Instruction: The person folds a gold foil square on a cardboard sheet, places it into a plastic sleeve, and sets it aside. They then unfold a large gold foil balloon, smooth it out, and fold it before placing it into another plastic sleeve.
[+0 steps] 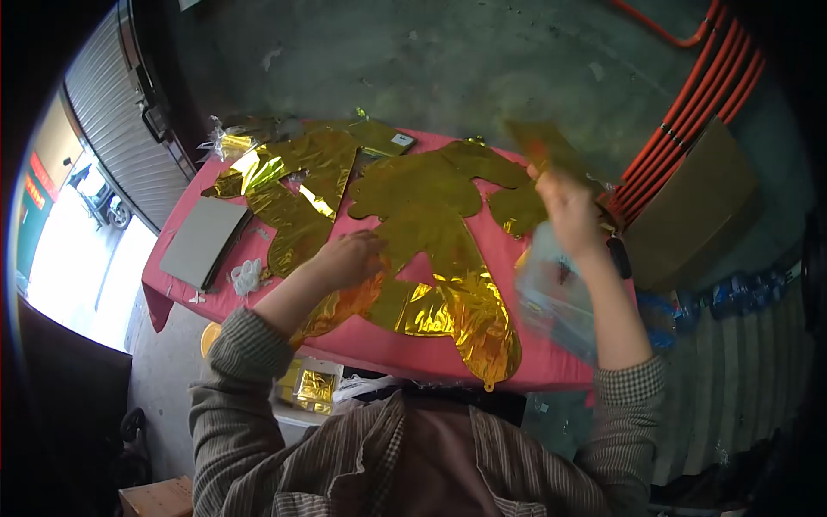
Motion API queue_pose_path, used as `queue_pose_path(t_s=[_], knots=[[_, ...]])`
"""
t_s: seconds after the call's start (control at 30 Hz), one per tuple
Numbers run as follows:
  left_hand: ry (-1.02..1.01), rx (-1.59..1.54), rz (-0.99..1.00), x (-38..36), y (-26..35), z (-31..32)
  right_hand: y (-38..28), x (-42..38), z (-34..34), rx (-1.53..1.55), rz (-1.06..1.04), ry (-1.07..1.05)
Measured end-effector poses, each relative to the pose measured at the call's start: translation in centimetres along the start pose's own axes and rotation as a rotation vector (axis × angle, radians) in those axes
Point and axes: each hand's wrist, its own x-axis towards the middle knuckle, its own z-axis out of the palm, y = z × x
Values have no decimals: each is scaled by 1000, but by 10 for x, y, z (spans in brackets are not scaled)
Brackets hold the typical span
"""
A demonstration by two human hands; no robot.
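Note:
My left hand (349, 260) is on the large flat gold foil balloon (422, 207), its fingers curled together at the left edge of the foil. Raised over the right part of the table, my right hand (567, 207) is closed on a flat gold foil piece (543, 145), which is blurred and sticks up beyond the fingers. The large balloon's crinkled lower lobe (487, 332) reaches toward the near table edge. Another gold foil balloon (297, 220) lies beside it on the left.
A pink cloth (551, 349) covers the table. On it lie a grey box (202, 241), white ties (247, 277) and a clear plastic bag (551, 284). Below the near edge stands a box with gold packets (314, 388). Cardboard (689, 207) and orange pipes (689, 95) are at the right.

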Motion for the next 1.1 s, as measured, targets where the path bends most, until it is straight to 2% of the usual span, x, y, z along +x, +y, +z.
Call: queue_pose_path(t_s=[0.03, 0.07, 0.13, 0.17, 0.2, 0.27, 0.37, 0.43, 0.57, 0.77, 0.83, 0.97, 1.03, 1.1], knots=[[-2, -105, -11, -19, 10, -6, -20, -18, 14, -110, -126, -8], [-8, -99, -11, -35, 12, -3, -29, -35, 25, -128, -124, -91], [142, -14, 54, -72, 11, 11, -30, -63, 46, -140, -236, -240], [145, -12, 50, -86, 7, 21, -36, -73, 53, -150, -266, -307], [174, -29, 11, -97, 0, 34, -29, -85, 67, -119, -305, -310], [209, -41, -35, -116, 5, 44, -30, -104, 86, -94, -333, -368], [295, 112, -95, -134, 26, 41, -34, -124, 103, -57, -344, -418], [438, -49, -209, -145, 34, 38, -40, -134, 106, -39, -315, -437], [384, -73, -266, -159, 33, 44, -47, -153, 109, 57, -306, -419], [420, -58, -163, -119, 12, 46, -58, -170, 126, -202, -277, -448], [346, 43, -154, -112, 6, 53, -51, -179, 134, -213, -252, -429], [292, 23, -158, -115, 10, 52, -55, -185, 124, -293, -146, -449], [204, 63, -268, -125, 23, 50, -60, -190, 122, -281, -202, -442], [196, 54, -278, -131, 32, 52, -72, -188, 113, -301, -184, -516]])
